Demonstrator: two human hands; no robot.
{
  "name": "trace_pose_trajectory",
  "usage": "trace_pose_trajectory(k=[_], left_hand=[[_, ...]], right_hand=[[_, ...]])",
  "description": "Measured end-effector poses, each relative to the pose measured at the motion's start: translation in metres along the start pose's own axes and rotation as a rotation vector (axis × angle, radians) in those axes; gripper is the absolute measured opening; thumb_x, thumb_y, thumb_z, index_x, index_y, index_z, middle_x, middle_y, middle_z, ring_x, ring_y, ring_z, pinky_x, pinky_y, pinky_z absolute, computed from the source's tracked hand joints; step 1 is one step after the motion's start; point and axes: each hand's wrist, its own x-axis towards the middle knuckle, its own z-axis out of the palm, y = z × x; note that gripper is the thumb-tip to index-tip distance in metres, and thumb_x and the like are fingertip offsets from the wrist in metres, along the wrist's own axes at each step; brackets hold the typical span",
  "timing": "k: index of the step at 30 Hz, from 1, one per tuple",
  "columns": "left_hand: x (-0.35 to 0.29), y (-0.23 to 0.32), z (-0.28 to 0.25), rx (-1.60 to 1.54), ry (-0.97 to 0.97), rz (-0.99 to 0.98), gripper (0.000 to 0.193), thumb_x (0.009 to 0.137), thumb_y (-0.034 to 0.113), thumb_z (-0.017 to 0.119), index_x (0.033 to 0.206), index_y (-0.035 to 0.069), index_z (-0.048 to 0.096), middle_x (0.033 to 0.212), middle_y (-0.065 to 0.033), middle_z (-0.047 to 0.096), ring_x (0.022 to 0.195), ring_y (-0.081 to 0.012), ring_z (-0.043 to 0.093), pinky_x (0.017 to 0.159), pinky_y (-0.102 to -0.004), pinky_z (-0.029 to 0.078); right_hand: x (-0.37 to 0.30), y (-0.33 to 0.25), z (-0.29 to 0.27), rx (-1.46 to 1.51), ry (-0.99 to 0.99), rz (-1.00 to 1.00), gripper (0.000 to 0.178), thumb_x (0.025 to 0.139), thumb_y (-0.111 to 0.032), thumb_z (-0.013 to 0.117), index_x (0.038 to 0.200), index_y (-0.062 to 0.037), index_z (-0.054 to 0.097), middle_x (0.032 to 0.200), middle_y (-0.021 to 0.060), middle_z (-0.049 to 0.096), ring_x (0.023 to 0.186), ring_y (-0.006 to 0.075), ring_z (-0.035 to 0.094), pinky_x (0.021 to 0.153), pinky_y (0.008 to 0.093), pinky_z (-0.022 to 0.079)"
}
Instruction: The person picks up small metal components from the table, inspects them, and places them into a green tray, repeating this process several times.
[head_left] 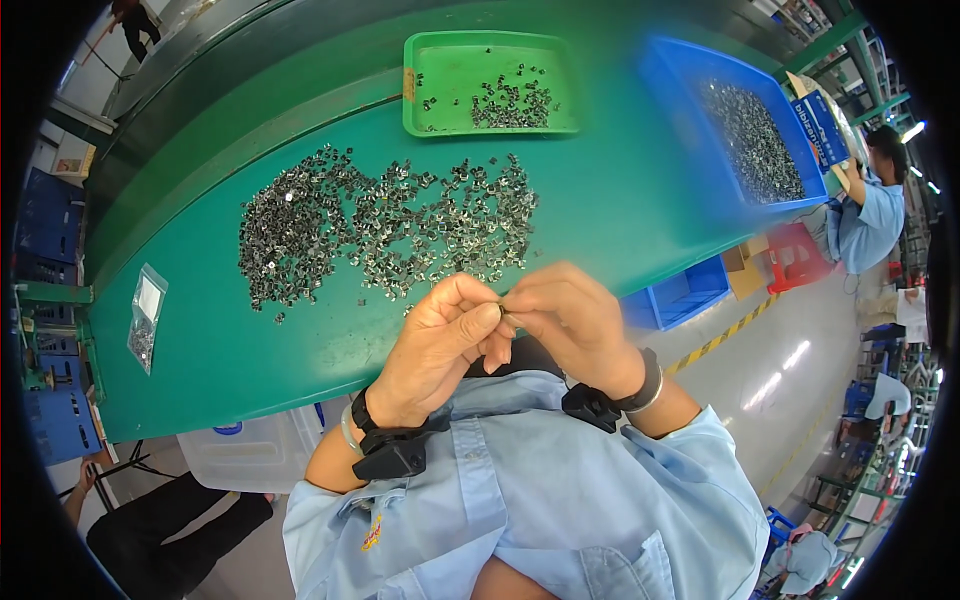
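Observation:
My left hand (437, 338) and my right hand (574, 318) meet fingertip to fingertip over the table's near edge. Between the left thumb and forefinger sits a small dark part (502, 311), mostly covered by the fingers. The right fingertips pinch at its other side and are slightly blurred. Just beyond my hands, a wide spread of small black and silver metal parts (445, 225) lies on the green tabletop (610, 205). It thickens into a denser heap (285, 235) on the left.
A green tray (440, 112) with scattered parts stands at the back. At the far right is a blue bin (705, 170) full of small parts. A clear plastic bag (146, 315) lies at the left. Below the right edge are an empty-looking blue crate (690, 290) and a red stool (797, 255).

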Motion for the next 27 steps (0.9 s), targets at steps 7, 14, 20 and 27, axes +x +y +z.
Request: trace_pose_trajectory(k=[7, 14, 20, 27], left_hand=[[0.002, -0.006, -0.002, -0.15, -0.1, -0.005, 0.011, 0.092, 0.015, 0.056, 0.093, 0.005, 0.051, 0.08, -0.0068, 0.061, 0.063, -0.013, 0.057, 0.055, -0.0254, 0.045], [-0.002, 0.002, 0.008, 0.095, 0.035, 0.002, 0.012, 0.093, 0.017, 0.055, 0.093, 0.005, 0.051, 0.078, -0.0072, 0.06, 0.062, -0.014, 0.056, 0.055, -0.0275, 0.045], [-0.001, -0.005, 0.005, -0.165, -0.04, -0.04, 0.015, 0.094, 0.02, 0.054, 0.093, 0.005, 0.05, 0.076, -0.0076, 0.059, 0.059, -0.0158, 0.055, 0.053, -0.0287, 0.044], [0.0, -0.012, 0.0, -0.194, -0.1, 0.004, 0.017, 0.093, 0.021, 0.055, 0.093, 0.006, 0.048, 0.075, -0.0075, 0.058, 0.056, -0.018, 0.054, 0.048, -0.0295, 0.041]], right_hand=[[-0.001, 0.001, -0.002, 0.046, -0.025, -0.007, 0.021, 0.074, 0.002, 0.069, 0.092, -0.0039, 0.062, 0.087, 0.0081, 0.061, 0.078, 0.0223, 0.06, 0.064, 0.0306, 0.049], [0.001, 0.005, -0.004, -0.058, -0.048, -0.098, 0.018, 0.074, 0.0, 0.069, 0.09, -0.0038, 0.061, 0.084, 0.0073, 0.06, 0.074, 0.022, 0.06, 0.062, 0.0305, 0.048], [-0.001, 0.002, -0.002, 0.126, -0.009, -0.011, 0.018, 0.075, 0.002, 0.068, 0.09, -0.004, 0.061, 0.083, 0.0077, 0.06, 0.073, 0.0215, 0.06, 0.06, 0.0295, 0.048], [0.0, 0.001, -0.001, 0.15, -0.028, -0.013, 0.018, 0.075, 0.002, 0.067, 0.09, -0.0039, 0.06, 0.082, 0.0083, 0.06, 0.072, 0.0211, 0.06, 0.058, 0.0296, 0.048]])
